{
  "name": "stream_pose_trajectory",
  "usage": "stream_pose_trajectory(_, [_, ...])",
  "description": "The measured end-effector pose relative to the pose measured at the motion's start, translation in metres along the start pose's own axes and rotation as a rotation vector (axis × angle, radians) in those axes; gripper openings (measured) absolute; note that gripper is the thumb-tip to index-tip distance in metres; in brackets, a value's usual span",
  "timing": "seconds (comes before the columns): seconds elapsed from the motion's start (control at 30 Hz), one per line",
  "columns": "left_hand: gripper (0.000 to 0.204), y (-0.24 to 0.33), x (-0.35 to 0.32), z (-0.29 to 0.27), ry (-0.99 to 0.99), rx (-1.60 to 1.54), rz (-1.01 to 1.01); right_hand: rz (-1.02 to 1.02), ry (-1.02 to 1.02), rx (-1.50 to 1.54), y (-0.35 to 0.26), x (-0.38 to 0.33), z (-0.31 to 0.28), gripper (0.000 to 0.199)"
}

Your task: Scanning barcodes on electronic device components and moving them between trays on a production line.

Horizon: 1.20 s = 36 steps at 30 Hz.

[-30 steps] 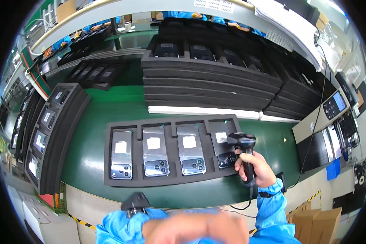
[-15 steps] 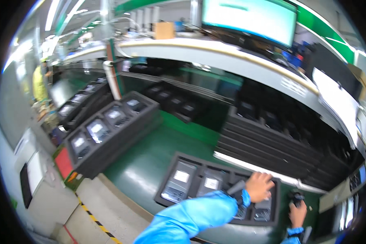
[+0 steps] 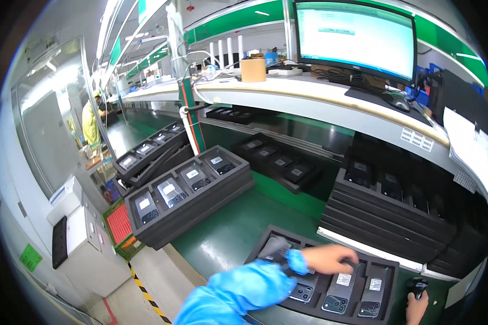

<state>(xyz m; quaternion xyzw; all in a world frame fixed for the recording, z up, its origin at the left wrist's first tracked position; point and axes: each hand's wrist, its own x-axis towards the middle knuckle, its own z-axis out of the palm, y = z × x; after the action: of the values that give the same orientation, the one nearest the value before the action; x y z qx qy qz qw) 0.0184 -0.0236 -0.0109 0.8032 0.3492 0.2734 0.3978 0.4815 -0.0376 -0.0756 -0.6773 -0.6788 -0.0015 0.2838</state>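
Observation:
My left hand [image 3: 331, 259], in a blue sleeve, reaches over a dark foam tray [image 3: 389, 314] near the front edge. Its bent fingers are apart at the upper end of a phone [image 3: 337, 295] with a white label; whether they touch it is unclear. A second labelled phone [image 3: 371, 295] lies in the rightmost slot. Another phone [image 3: 303, 291] sits partly under my left forearm, and the leftmost slot is partly covered too. My right hand [image 3: 416, 307] is closed round a black handheld device [image 3: 416, 284] that looks like a scanner, right of the tray.
Stacked foam trays of phones stand at left [image 3: 200, 208] and right [image 3: 385, 216]. Another tray [image 3: 279, 162] lies behind on the green surface [image 3: 217, 238]. Above is a shelf [image 3: 331, 100] with a monitor [image 3: 358, 40]. A person in yellow [image 3: 90, 122] is far left.
The view has shifted, so the trays sit lower and further right. My left hand has moved left over the tray, from the rightmost slot, its fingers now more bent. My right hand keeps the black device.

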Motion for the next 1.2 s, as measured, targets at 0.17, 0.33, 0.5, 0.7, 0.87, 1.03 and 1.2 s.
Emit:
stream_pose_trajectory(0.17, [0.024, -0.047, -0.089, -0.100, 0.456, 0.040, -0.383, 0.384, 0.022, 0.316, -0.020, 0.000, -0.001, 0.027])
stream_pose_trajectory(0.33, [0.055, -0.106, -0.074, -0.145, 0.706, 0.658, -0.632, 0.314, 0.032, 0.270, -0.047, -0.001, -0.018, 0.028])
stream_pose_trajectory(0.5, [0.072, -0.132, 0.001, -0.140, 0.735, 0.737, -0.964, 0.382, 0.041, 0.272, -0.062, 0.001, -0.025, 0.026])
stream_pose_trajectory(0.7, [0.060, -0.136, 0.025, -0.139, 0.856, 0.646, -0.938, 0.402, 0.041, 0.246, -0.061, 0.001, -0.025, 0.029])
stream_pose_trajectory(0.87, [0.031, -0.115, -0.004, -0.178, 1.336, 0.255, -0.466, 0.378, 0.032, 0.254, -0.053, 0.000, -0.020, 0.028])
stream_pose_trajectory(1.03, [0.022, -0.061, -0.056, -0.247, 1.561, 0.375, -0.264, 0.405, -0.010, 0.304, -0.031, 0.001, -0.008, 0.030])
stream_pose_trajectory(1.2, [0.007, 0.011, -0.135, -0.290, 1.500, 0.178, -0.098, 0.270, 0.111, 0.296, -0.009, 0.000, 0.009, 0.023])
